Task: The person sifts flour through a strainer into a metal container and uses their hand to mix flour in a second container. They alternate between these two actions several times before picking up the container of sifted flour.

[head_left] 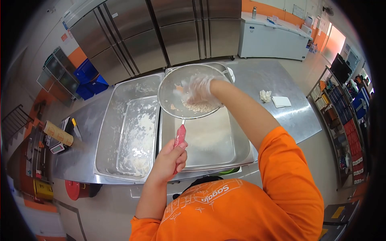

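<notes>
My left hand (170, 160) is closed around the pink handle of a large round sieve (184, 118). The sieve is held over the right-hand steel tray (205, 154), which has a pale powdery layer in it. In a clear plastic glove, my right hand (200, 89) reaches down into the sieve's mesh; motion smears its fingers. Pale crumbly lumps (200, 107) lie in the mesh by that hand. Beside it on the left stands a second steel tray (110, 132), its bottom streaked with white residue.
Both trays rest on a steel table (291, 92). On its right lie a crumpled tissue (265, 96) and a white folded cloth or pad (281, 101). A roll of film (58, 133) and a small scale (57, 148) are at the left. Steel fridges (181, 40) stand behind.
</notes>
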The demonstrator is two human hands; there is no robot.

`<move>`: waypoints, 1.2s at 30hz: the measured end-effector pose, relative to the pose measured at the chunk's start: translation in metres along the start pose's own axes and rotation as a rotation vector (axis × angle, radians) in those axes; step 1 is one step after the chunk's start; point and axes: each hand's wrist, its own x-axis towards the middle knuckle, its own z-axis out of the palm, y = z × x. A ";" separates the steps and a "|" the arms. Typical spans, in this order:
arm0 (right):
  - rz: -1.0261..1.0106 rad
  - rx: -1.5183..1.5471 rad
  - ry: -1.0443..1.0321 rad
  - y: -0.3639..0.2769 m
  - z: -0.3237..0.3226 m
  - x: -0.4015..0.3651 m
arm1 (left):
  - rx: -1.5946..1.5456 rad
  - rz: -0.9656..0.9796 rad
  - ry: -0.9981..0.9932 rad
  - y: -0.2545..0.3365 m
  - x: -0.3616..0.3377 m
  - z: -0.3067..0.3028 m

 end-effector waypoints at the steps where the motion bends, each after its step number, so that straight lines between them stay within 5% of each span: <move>1: 0.028 -0.014 -0.202 -0.006 -0.006 -0.001 | -0.029 0.004 0.004 0.002 0.000 0.000; 2: 0.054 -0.027 -0.405 -0.011 -0.012 0.000 | -0.015 0.007 -0.015 0.004 0.003 -0.005; 6: -0.002 0.006 -0.475 -0.006 -0.011 0.005 | -0.048 0.035 0.020 0.000 0.011 -0.004; 8: -0.318 -0.118 -0.117 -0.002 -0.016 -0.008 | -0.102 0.002 -0.041 -0.005 0.002 0.001; 9: -0.321 -0.113 -0.118 -0.005 -0.016 -0.009 | -0.103 -0.002 -0.036 -0.007 0.003 0.001; 11: 0.055 0.087 -0.122 -0.009 -0.019 -0.005 | -0.196 0.000 0.038 -0.008 0.010 -0.003; 18: 0.208 0.016 -0.448 -0.012 -0.017 -0.002 | -0.188 0.042 0.037 -0.002 0.013 0.002; 21: 0.143 -0.032 -0.449 -0.015 -0.014 0.001 | -0.159 0.052 0.083 -0.006 0.013 0.006; 23: -0.255 -0.407 -0.464 -0.013 -0.022 -0.004 | -0.136 0.004 0.022 -0.007 0.001 0.009; 24: -0.260 -0.406 -0.466 -0.009 -0.017 -0.006 | -0.139 0.003 0.027 -0.009 0.003 0.007; 27: -0.370 -0.360 -0.164 0.000 -0.010 -0.006 | -0.110 0.000 0.038 -0.013 0.011 -0.002; 29: -0.031 -0.207 -0.341 -0.004 -0.012 -0.004 | -0.107 -0.037 0.031 -0.015 0.008 -0.003; 36: 0.227 0.139 -0.341 -0.004 0.002 -0.011 | -0.064 -0.043 -0.009 -0.011 0.006 -0.001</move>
